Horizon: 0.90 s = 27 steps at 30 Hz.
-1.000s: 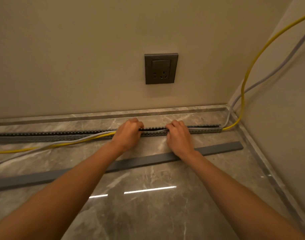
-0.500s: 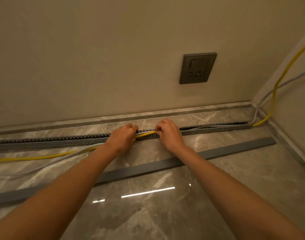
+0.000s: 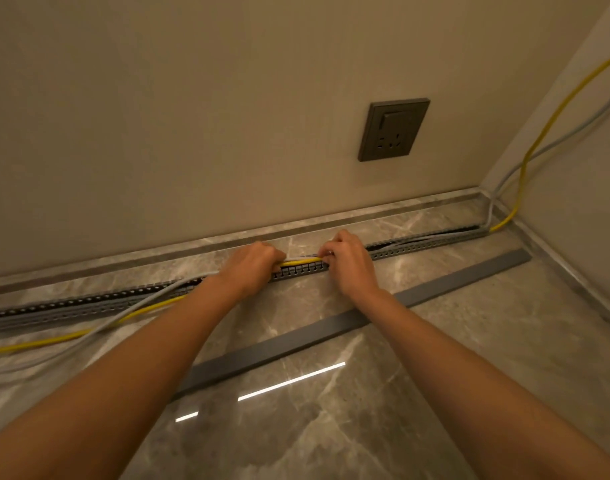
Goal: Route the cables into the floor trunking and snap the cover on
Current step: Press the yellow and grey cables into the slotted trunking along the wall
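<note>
A grey slotted floor trunking (image 3: 431,247) runs along the foot of the wall. A yellow cable (image 3: 301,261) and a grey cable (image 3: 151,297) come down the right wall corner and lie in the trunking's right part. Left of my hands both cables leave the channel and trail over the floor. My left hand (image 3: 249,268) and my right hand (image 3: 346,261) grip the cables over the trunking with curled fingers, a short stretch of yellow cable showing between them. The flat grey cover strip (image 3: 334,329) lies loose on the floor behind my wrists.
A dark wall socket (image 3: 393,129) sits on the beige wall above right. Polished grey marble floor (image 3: 365,410) with a stone skirting (image 3: 365,218) meets a second wall at the right corner.
Both hands have worked leftward along the trunking, the view panning left with them. More of the cables lies in the channel to the right of my hands.
</note>
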Motion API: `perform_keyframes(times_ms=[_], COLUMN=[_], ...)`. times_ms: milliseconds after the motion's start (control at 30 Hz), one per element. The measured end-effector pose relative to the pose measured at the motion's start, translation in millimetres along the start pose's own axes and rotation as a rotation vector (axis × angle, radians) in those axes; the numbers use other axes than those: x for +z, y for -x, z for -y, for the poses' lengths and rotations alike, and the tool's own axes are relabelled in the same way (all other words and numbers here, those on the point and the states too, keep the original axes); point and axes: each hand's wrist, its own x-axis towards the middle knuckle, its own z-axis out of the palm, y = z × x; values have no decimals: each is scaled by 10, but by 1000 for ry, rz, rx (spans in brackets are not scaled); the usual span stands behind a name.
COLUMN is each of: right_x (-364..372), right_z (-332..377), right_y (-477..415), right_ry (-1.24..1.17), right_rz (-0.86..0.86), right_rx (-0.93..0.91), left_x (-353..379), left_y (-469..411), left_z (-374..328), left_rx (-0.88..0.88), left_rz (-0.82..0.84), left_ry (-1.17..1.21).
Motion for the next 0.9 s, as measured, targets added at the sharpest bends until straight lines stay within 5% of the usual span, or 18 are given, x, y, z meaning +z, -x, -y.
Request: perform_keyframes(times_ms=[400,900], right_x=[22,31], right_z=[-60,-51], right_y=[118,32], right_ry=[40,109], right_rz=[-22,118], right_rx=[-94,-29], left_x=[3,267], left_y=[79,69], left_z=[-380,-446], left_rx=[108,-20], left_rz=[-164,-169], left_ry=[-274,-173])
